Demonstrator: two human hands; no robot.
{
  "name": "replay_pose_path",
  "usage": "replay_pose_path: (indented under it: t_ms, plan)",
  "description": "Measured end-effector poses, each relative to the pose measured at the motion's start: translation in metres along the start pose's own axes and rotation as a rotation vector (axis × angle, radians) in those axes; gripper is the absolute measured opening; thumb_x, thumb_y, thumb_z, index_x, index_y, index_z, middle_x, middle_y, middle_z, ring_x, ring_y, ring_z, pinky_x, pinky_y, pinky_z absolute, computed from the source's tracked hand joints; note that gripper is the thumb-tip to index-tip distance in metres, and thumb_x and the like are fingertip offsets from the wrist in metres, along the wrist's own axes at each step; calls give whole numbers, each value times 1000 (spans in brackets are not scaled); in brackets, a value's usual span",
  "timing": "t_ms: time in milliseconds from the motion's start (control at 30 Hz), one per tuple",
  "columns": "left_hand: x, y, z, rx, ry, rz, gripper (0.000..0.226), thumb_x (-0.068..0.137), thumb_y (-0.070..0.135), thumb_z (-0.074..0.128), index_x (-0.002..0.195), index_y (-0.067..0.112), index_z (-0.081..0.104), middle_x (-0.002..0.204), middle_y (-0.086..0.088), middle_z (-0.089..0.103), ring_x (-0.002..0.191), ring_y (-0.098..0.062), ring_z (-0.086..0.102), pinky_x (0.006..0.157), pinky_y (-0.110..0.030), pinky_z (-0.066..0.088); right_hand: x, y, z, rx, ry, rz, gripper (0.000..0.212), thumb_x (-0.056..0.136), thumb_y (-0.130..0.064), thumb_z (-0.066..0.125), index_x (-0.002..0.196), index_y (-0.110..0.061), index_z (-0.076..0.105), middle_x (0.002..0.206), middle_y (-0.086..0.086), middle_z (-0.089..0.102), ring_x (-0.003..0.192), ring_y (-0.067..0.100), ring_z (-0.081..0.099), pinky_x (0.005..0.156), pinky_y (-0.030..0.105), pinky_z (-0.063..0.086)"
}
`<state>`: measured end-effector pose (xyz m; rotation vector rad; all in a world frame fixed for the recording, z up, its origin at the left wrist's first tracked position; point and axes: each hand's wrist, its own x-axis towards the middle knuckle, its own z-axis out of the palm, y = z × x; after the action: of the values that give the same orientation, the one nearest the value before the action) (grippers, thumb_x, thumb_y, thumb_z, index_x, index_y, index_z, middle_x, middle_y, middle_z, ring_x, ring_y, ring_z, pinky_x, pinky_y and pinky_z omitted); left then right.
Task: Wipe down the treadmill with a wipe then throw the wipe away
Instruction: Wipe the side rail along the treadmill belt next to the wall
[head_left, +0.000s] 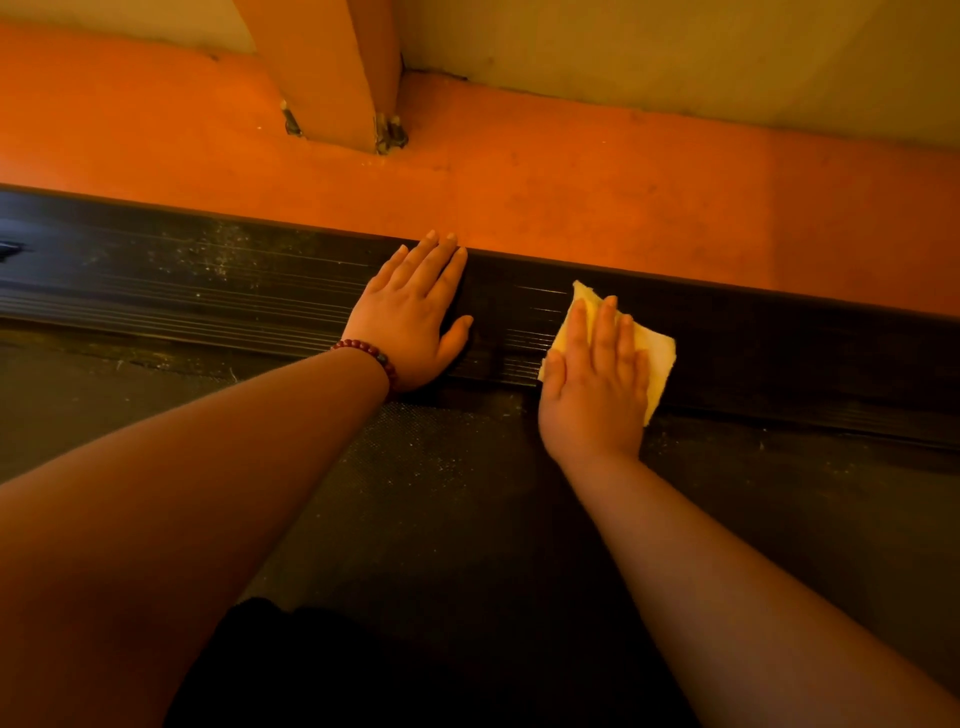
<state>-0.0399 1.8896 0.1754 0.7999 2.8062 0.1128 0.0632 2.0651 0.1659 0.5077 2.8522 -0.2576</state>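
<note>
- Both hands lie flat and a little apart on the black ribbed side rail of a treadmill; neither curls around anything.
- Left hand rests palm down, fingers straight and slightly spread, fingertips reaching the rail's far edge, with nothing under it but the rail.
- Right hand presses a yellow wipe onto the rail with straight fingers.
- Only the wipe's edges show, past the right fingertips and along the hand's outer side; the rest is hidden under the palm, so its full shape cannot be made out.
- A bracelet of dark red beads circles the left wrist.
- Pale dust specks mark the rail to the left of the left hand; further that way the rail blurs, and a small shape at the picture's edge is cut off and unreadable.
- Under both forearms, nearer the person than the rail, lies the dark textured belt, dim and hard to see in detail.
- Beyond the fingertips, an orange floor runs along the rail's far side.
- An orange post stands on that floor beyond the left hand, its top cut off, with bolts at its foot.
- A pale wall rises behind the floor, beyond the right hand.
- Between the forearms, closest to the person, sits dark clothing, too shadowed to identify.
</note>
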Motion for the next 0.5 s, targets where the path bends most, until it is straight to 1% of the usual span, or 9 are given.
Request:
replay_pose_path:
  t_ms: [133, 267, 400, 500]
  plan:
    - [0, -1, -3, 1, -21, 20, 70, 99, 45, 31, 154, 11, 6, 162, -8, 3, 149, -22, -2, 118, -36, -6, 0, -13, 0, 12, 5, 54, 60, 104, -40, 17, 154, -21, -9, 161, 7, -16, 148, 27, -13, 118, 41, -6]
    - [1, -2, -6, 15, -51, 34, 71, 99, 46, 29, 154, 9, 3, 162, -9, 0, 149, -23, -5, 117, -36, -8, 2, -19, -2, -22, -36, 15, 60, 103, -42, 16, 152, -24, -14, 160, 6, -19, 147, 27, -16, 118, 40, -8]
    - [2, -4, -8, 21, -73, 56, 71, 100, 47, 26, 153, 8, 0, 162, -9, -4, 149, -23, -7, 115, -34, -12, 4, -29, -4, -24, -58, 11, 61, 103, -42, 16, 152, -24, -15, 160, 6, -20, 147, 27, -17, 117, 41, -8]
    - [2, -11, -11, 9, -100, 90, 71, 100, 48, 26, 154, 10, -1, 162, -8, -6, 148, -22, -9, 114, -33, -12, 5, -42, -6, -5, -87, -4, 60, 103, -42, 15, 152, -24, -16, 160, 6, -22, 147, 26, -19, 117, 41, -10]
